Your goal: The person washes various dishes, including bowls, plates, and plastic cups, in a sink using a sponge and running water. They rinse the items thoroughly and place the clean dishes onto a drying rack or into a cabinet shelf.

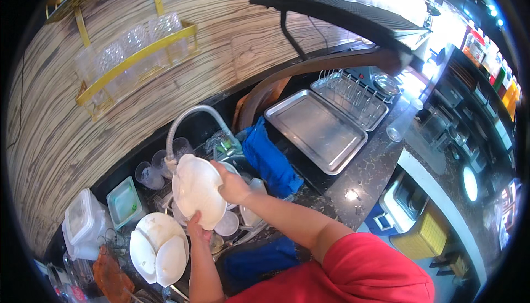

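Both my hands grip a white plate (199,191) with a wavy edge, tilted above the sink. My left hand (200,226) pinches its lower edge with the thumb on top. My right hand (233,185) clasps the opposite upper edge. The curved faucet hose (198,110) reaches down just behind the plate; whether water runs is hidden. Beneath the plate, the sink holds bowls, a white cup (227,223) and other dishes, partly covered by my hands. Left of my left hand lie several white dishes (159,249), stained with food residue.
Cloudy glasses (150,175), a green-tinted tray (124,202) and a white plastic tub (85,224) line the wall. Blue cloths (269,158) drape the sink's right side. Farther right are a metal tray (316,131), a wire rack (352,96) and a clear tumbler (405,120). A dark shelf (331,13) overhangs the counter.
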The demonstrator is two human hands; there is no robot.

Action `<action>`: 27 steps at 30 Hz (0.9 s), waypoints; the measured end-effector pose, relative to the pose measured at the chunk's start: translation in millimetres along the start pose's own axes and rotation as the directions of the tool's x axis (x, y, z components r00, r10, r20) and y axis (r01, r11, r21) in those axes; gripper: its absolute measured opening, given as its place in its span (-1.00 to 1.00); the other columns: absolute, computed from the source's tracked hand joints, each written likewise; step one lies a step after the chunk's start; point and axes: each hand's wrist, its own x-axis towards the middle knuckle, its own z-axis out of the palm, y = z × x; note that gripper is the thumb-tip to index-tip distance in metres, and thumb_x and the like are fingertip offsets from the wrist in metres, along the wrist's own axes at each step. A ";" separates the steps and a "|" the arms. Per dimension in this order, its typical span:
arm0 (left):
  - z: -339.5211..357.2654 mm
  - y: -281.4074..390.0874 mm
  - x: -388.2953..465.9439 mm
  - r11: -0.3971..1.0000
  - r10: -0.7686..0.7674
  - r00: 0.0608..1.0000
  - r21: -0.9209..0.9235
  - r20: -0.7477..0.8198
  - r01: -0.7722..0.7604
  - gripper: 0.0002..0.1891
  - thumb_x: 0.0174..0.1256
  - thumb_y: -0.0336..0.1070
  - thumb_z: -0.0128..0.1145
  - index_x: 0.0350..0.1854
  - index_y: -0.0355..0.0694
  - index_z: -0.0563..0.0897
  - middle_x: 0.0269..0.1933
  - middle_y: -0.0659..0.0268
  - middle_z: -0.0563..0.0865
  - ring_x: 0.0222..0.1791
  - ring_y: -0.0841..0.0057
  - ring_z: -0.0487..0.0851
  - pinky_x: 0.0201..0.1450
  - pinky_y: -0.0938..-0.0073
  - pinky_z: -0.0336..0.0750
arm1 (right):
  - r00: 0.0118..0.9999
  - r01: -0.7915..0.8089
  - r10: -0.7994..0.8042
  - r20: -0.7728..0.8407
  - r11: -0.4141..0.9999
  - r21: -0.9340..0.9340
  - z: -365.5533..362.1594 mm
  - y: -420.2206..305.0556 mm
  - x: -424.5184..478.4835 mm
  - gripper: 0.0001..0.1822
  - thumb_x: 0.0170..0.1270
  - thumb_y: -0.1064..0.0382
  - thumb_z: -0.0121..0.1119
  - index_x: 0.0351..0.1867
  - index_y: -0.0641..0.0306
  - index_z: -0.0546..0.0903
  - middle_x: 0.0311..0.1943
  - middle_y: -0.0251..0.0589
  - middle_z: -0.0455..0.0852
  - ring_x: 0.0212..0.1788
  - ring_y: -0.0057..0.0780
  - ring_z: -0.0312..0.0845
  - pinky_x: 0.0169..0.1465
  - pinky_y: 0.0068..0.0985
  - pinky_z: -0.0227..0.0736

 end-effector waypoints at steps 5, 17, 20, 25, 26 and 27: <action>23.8 9.2 41.7 1.000 -0.005 0.996 -0.022 0.089 0.007 -0.45 0.29 0.06 -0.18 0.15 -0.29 0.27 0.08 0.12 0.46 0.06 0.26 0.45 0.11 0.19 0.34 | 0.978 0.207 -0.197 0.066 0.958 -0.197 -24.8 -28.1 -25.1 -0.24 -0.10 0.48 -0.06 0.27 0.13 0.08 -0.10 0.17 0.46 -0.11 0.02 0.47 -0.05 -0.24 0.37; 57.7 -48.4 -12.1 0.814 -0.579 0.804 0.156 0.136 0.560 -0.49 0.22 0.13 -0.15 0.06 -0.16 0.36 -0.11 0.25 0.53 -0.21 0.42 0.52 -0.25 0.43 0.42 | 0.394 0.919 -0.826 0.403 0.359 -0.164 -161.2 15.0 -63.0 -0.32 -0.06 -0.20 0.14 0.11 0.04 0.39 0.08 0.11 0.26 0.20 0.04 0.10 0.13 0.21 -0.12; 59.5 -53.1 -41.2 0.701 -0.696 0.654 0.084 0.297 0.708 -0.51 0.19 0.14 -0.11 0.02 -0.12 0.38 -0.17 0.28 0.54 -0.29 0.46 0.53 -0.37 0.48 0.44 | 0.454 0.835 -0.537 0.711 0.534 -0.129 -177.1 -0.4 -76.9 -0.35 -0.25 -0.19 0.27 -0.10 0.11 0.50 -0.26 -0.02 0.55 -0.10 -0.09 0.45 -0.06 -0.08 0.26; 84.9 -27.3 -65.2 0.956 -0.287 0.955 0.046 -0.071 0.291 -0.56 0.13 0.12 -0.04 -0.06 -0.08 0.43 -0.22 0.28 0.55 -0.37 0.56 0.54 -0.46 0.53 0.50 | 0.820 0.515 -0.418 0.391 0.838 -0.183 -193.5 20.3 -79.1 -0.49 -0.27 -0.06 0.31 -0.28 0.20 0.56 -0.42 -0.05 0.63 -0.28 -0.13 0.56 -0.21 -0.28 0.40; 89.0 -17.2 -74.0 0.984 -0.150 0.979 0.080 -0.136 0.162 -0.57 0.13 0.09 -0.03 -0.06 -0.08 0.44 -0.21 0.28 0.55 -0.33 0.54 0.54 -0.38 0.51 0.49 | 0.909 0.334 -0.312 0.275 0.942 -0.037 -202.1 30.4 -77.5 -0.44 -0.26 -0.11 0.31 -0.24 0.22 0.56 -0.36 -0.01 0.63 -0.26 -0.11 0.55 -0.19 -0.29 0.40; 90.3 -8.8 -79.5 0.992 -0.006 0.981 0.119 -0.195 0.030 -0.59 0.13 0.06 -0.02 -0.07 -0.09 0.44 -0.20 0.27 0.55 -0.29 0.52 0.54 -0.29 0.48 0.48 | 0.963 0.238 -0.240 0.126 0.971 0.032 -199.5 51.0 -72.4 -0.40 -0.27 -0.15 0.32 -0.24 0.26 0.56 -0.34 0.01 0.62 -0.25 -0.11 0.55 -0.17 -0.32 0.40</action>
